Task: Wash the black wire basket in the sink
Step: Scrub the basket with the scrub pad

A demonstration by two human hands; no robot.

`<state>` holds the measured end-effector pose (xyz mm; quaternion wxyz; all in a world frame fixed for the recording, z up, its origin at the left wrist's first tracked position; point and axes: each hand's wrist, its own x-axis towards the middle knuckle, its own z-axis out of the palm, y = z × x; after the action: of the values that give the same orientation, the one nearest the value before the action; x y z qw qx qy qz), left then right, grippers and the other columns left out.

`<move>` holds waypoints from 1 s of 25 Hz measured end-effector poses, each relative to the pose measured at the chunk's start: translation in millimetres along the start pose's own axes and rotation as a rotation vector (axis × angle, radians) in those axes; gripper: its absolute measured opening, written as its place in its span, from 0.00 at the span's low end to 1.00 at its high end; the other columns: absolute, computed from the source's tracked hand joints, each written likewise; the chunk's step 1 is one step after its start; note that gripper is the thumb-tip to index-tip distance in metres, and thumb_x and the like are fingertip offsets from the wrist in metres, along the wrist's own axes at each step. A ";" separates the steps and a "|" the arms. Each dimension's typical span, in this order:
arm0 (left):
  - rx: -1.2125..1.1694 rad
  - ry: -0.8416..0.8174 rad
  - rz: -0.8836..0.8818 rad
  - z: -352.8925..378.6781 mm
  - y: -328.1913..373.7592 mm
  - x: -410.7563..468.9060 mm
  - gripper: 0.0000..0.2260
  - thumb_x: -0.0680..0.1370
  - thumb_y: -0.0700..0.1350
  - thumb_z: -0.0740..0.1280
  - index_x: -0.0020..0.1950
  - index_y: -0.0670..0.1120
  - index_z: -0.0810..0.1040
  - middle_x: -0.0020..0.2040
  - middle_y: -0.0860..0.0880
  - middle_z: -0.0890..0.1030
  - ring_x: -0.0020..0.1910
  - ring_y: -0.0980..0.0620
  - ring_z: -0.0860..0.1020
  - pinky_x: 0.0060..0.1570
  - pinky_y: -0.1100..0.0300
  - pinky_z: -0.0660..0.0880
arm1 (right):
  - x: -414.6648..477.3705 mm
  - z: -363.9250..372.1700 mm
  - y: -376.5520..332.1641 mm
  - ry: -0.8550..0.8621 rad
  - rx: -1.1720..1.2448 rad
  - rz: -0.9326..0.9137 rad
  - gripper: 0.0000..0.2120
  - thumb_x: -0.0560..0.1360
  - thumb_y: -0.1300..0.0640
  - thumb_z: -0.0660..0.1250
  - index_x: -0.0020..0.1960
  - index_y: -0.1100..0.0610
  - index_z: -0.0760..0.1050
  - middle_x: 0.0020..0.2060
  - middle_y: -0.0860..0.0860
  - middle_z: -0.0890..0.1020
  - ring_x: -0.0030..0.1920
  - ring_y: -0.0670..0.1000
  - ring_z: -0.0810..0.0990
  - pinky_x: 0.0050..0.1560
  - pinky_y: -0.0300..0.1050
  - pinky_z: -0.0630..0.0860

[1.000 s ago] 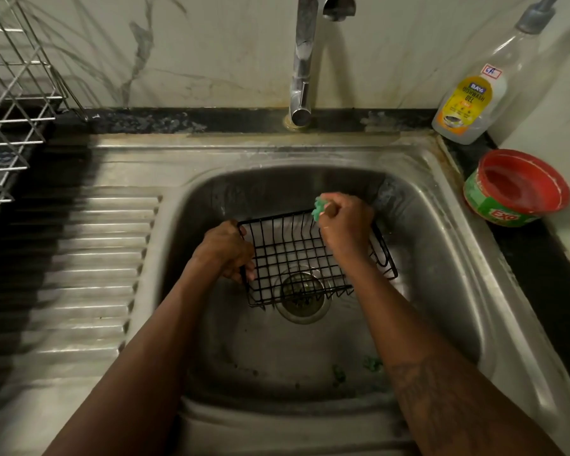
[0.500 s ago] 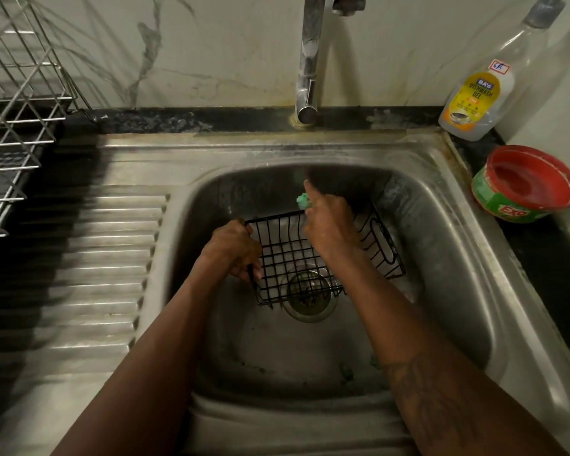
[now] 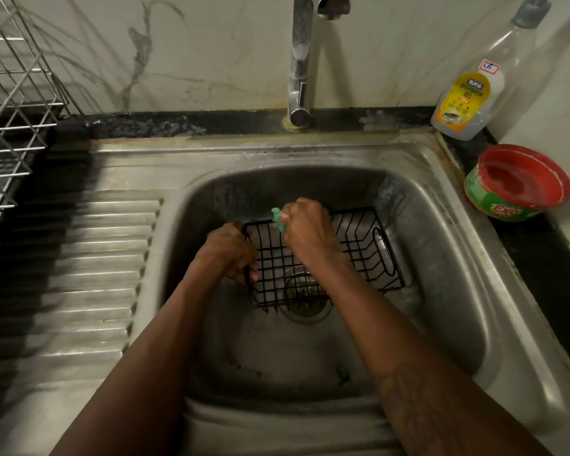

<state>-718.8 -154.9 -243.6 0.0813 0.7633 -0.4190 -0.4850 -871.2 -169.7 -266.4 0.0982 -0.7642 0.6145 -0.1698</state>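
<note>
Right hand point(image 3: 308, 230) re-clenched on green scrubber point(image 3: 278, 220); left hand point(image 3: 227, 253) still grips basket point(image 3: 359, 246).

Light: dim, yellowish.
Shadow: heavy on left drainboard point(image 3: 89, 258), far sink point(image 3: 293, 185) wall.
Glare: streaks along drainboard ridges.
Edges: bowed, soft.

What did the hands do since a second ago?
The right hand slid the green scrubber leftward along the far rim of the basket, closer to the left hand. The left hand still grips the basket's left side, and the basket stays over the drain.
</note>
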 end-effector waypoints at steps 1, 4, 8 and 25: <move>-0.012 -0.001 0.007 -0.9 0.1 -2.1 0.19 0.79 0.33 0.68 0.65 0.49 0.68 0.41 0.40 0.87 0.37 0.43 0.87 0.41 0.48 0.85 | -1.2 -5.2 10.3 0.029 -0.005 0.070 0.08 0.77 0.60 0.73 0.56 0.58 0.80 0.50 0.53 0.82 0.44 0.47 0.77 0.42 0.38 0.74; 0.014 0.018 0.021 -3.3 -0.3 -5.5 0.18 0.78 0.32 0.67 0.62 0.48 0.68 0.34 0.42 0.86 0.33 0.45 0.87 0.34 0.52 0.84 | -8.1 -27.0 52.1 0.140 0.081 0.348 0.18 0.75 0.62 0.74 0.65 0.55 0.79 0.53 0.56 0.85 0.51 0.54 0.84 0.51 0.48 0.83; 0.028 0.017 0.030 -3.6 0.2 -5.1 0.11 0.78 0.32 0.67 0.53 0.46 0.71 0.36 0.40 0.86 0.36 0.42 0.87 0.44 0.45 0.85 | -9.2 -35.7 68.9 0.142 0.076 0.370 0.09 0.75 0.64 0.73 0.54 0.57 0.85 0.44 0.56 0.86 0.42 0.55 0.84 0.39 0.46 0.82; 0.036 -0.009 0.011 1.6 -0.7 2.7 0.22 0.76 0.34 0.72 0.66 0.46 0.68 0.44 0.40 0.87 0.44 0.41 0.87 0.51 0.43 0.84 | -0.8 -5.7 6.7 0.024 0.134 -0.046 0.06 0.75 0.63 0.73 0.52 0.61 0.83 0.54 0.54 0.78 0.51 0.50 0.79 0.53 0.42 0.80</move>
<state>-719.2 -156.0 -246.7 0.0686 0.7600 -0.4322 -0.4805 -879.6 -170.1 -263.7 0.1377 -0.7676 0.5854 -0.2218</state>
